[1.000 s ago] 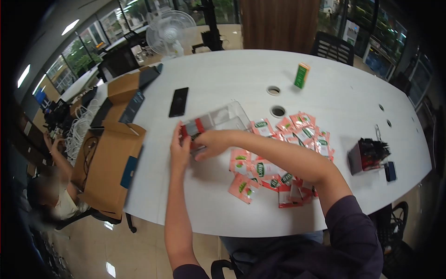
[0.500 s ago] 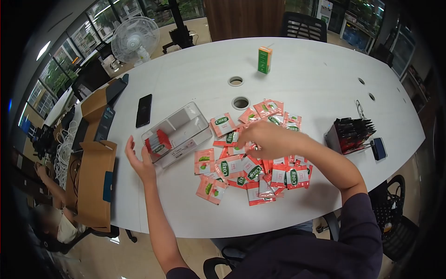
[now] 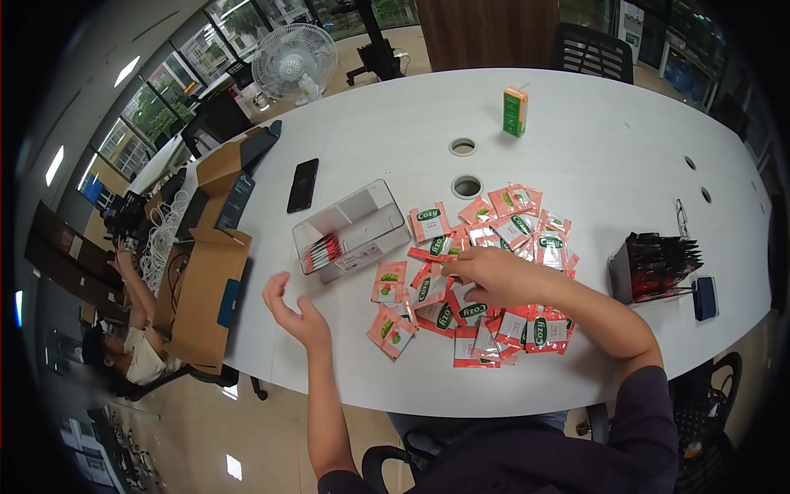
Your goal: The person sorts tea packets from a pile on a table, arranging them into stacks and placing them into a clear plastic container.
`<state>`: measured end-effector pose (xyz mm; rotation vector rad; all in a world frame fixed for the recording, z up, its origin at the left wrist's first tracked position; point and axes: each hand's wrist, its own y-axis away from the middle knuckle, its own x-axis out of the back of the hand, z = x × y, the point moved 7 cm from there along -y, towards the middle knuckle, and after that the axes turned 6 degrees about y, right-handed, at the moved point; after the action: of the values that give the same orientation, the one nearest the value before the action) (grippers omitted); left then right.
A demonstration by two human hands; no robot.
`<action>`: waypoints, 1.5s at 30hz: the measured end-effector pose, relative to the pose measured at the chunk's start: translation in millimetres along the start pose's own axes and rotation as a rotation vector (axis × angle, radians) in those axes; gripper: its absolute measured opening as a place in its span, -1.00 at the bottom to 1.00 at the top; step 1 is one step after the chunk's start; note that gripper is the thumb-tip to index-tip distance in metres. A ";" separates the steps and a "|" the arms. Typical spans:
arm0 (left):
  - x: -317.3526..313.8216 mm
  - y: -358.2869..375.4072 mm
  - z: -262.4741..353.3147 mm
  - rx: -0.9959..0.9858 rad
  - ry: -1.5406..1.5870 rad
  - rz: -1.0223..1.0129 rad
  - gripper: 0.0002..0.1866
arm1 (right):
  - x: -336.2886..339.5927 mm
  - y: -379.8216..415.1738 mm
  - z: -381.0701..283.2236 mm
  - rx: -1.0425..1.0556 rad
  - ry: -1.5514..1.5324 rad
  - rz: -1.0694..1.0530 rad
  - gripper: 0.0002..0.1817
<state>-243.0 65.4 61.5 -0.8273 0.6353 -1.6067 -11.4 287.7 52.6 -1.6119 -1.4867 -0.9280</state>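
My left hand (image 3: 298,317) is off the table's left side with its fingers apart and nothing in it, just below the clear plastic box (image 3: 362,257). Inside the box, a row of red-and-white sachets (image 3: 321,252) stands at the left end; the rest of the box shows bare walls. My right hand (image 3: 498,278) reaches over a loose pile of pink-and-red "Cozy" sachets (image 3: 550,329). Its thumb and forefinger are apart, their tips down on sachets in the pile's left part; the other fingers are partly hidden.
A phone (image 3: 303,185) lies behind the box. An opened cardboard carton (image 3: 202,300) sits along the left edge. To the right stand a holder of dark sachets (image 3: 654,267) and a small dark blue case (image 3: 705,298). A drink carton (image 3: 515,112) stands farther back, beyond two table holes.
My left hand has come away from the sachets in the box and moved down. My right hand has lowered onto the pile, its fingers spreading. The whole view has shifted.
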 end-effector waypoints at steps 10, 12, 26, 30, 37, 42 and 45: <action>-119.7 45.3 106.7 0.374 0.804 -0.609 -0.18 | 42.2 12.8 23.0 -0.348 -1.127 0.401 -0.76; -144.3 59.1 107.2 0.510 0.962 -0.704 -0.19 | 30.4 13.2 17.4 -0.397 -1.195 0.320 -0.81; -171.8 79.2 42.4 1.293 1.322 -0.458 -0.47 | 4.1 40.9 42.7 -0.174 0.135 -0.340 -0.76; -174.2 84.0 41.9 1.341 1.423 -0.487 -0.48 | -2.2 36.3 36.7 -0.209 0.012 -0.412 -0.78; -176.7 85.7 44.7 1.195 1.438 -0.574 -0.43 | 57.6 29.5 34.8 -0.030 -0.380 0.040 -0.81; -166.8 90.2 71.0 1.010 1.372 -0.645 -0.20 | 35.4 18.5 33.2 -0.365 -1.127 0.327 -0.65; -167.8 111.5 68.5 1.022 1.389 -0.603 -0.30 | -9.1 9.3 36.4 -0.482 -1.141 0.257 -0.60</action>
<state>-106.9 211.1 -12.9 1.0857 0.3302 -2.5701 -1.8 315.3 27.3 -2.8813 -1.7174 -0.1442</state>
